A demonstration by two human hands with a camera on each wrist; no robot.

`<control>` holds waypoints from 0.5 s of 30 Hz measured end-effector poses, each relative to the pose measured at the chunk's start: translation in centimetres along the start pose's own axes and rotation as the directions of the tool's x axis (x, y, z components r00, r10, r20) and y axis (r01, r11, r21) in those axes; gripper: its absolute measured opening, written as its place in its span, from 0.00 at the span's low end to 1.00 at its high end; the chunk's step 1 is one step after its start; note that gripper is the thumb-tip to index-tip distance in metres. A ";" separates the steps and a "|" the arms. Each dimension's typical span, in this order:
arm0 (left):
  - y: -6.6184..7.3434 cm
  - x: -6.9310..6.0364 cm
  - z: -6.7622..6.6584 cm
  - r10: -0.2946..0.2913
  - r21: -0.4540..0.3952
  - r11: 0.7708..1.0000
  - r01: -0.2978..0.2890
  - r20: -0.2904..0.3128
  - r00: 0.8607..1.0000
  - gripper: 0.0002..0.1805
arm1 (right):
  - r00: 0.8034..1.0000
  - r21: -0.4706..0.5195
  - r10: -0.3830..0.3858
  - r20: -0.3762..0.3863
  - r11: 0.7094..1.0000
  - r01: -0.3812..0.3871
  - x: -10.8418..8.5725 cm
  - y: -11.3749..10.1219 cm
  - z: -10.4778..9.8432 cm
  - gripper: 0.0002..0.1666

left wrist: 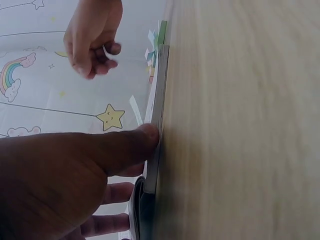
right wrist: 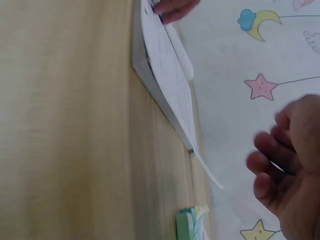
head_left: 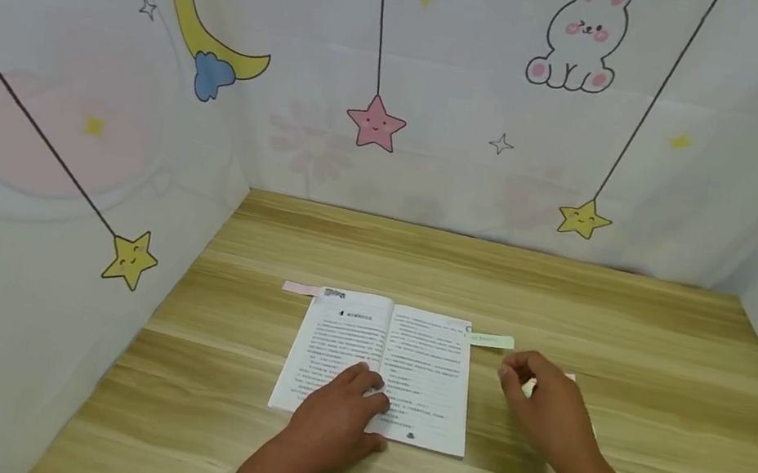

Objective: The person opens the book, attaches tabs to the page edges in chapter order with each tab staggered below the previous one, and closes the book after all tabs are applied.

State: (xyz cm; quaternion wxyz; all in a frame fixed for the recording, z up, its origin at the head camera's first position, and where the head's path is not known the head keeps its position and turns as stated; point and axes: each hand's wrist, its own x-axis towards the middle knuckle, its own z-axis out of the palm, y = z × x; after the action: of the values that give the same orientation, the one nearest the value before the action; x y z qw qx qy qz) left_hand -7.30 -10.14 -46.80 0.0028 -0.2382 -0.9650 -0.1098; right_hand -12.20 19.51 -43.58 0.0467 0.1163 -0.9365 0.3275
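Note:
An open book (head_left: 427, 376) lies on the wooden table, printed pages facing up. My left hand (head_left: 339, 412) rests across its lower middle by the spine; in the left wrist view the thumb (left wrist: 145, 137) touches the book's edge. A green paper tab (head_left: 492, 340) sticks out from the right page's upper edge, and a pink tab (head_left: 300, 288) from the left page. Just right of the green tab, my right hand (head_left: 548, 408) hovers with loosely bent fingers. Nothing held shows between them in the right wrist view (right wrist: 295, 165).
Beyond the right hand sits a small green block with pale paper strips (right wrist: 185, 227), mostly hidden behind that hand in the head view. White cloth walls (head_left: 448, 173) printed with stars, moons and a rabbit enclose the wooden table (head_left: 665, 356) at the back and sides.

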 end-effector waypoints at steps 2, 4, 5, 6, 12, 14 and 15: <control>0.1 0.0 -0.1 0.002 0.008 1.000 -0.002 -0.007 1.000 0.21 | 0.996 -0.018 -0.037 0.084 0.999 0.039 -1.6 0.2 0.1 0.03; 0.2 0.0 -0.3 0.003 0.009 1.000 -0.003 -0.012 1.000 0.18 | 0.983 -0.030 -0.064 0.171 0.997 0.070 -2.9 0.2 0.3 0.02; 0.2 -0.1 -0.4 0.005 0.012 1.000 -0.005 -0.013 1.000 0.17 | 0.975 -0.036 -0.081 0.205 0.995 0.090 -3.4 0.3 0.4 0.04; 0.3 -0.1 -0.5 0.006 0.013 1.000 -0.005 -0.012 1.000 0.17 | 0.968 -0.036 -0.093 0.233 0.994 0.104 -3.8 0.3 0.6 0.05; 0.4 0.0 -0.6 0.018 0.036 0.999 -0.017 -0.026 0.999 0.12 | 0.957 -0.060 -0.168 0.237 0.981 0.186 -5.1 0.7 1.6 0.06; 0.4 0.1 -0.5 0.026 0.048 0.999 -0.023 -0.045 0.999 0.13 | 0.954 -0.077 -0.232 0.189 0.965 0.250 -5.2 0.8 2.2 0.08; 0.4 0.1 -0.4 0.027 0.055 0.998 -0.024 -0.059 0.998 0.15 | 0.948 -0.089 -0.271 0.166 0.953 0.288 -5.2 0.9 2.4 0.09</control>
State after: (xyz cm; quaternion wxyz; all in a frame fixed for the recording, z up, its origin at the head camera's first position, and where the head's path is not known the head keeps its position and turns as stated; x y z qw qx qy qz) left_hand -7.21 -9.83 -46.32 0.0395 -0.2468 -0.9640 -0.0905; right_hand -7.39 19.65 -46.89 0.0275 0.2698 -0.9282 0.2547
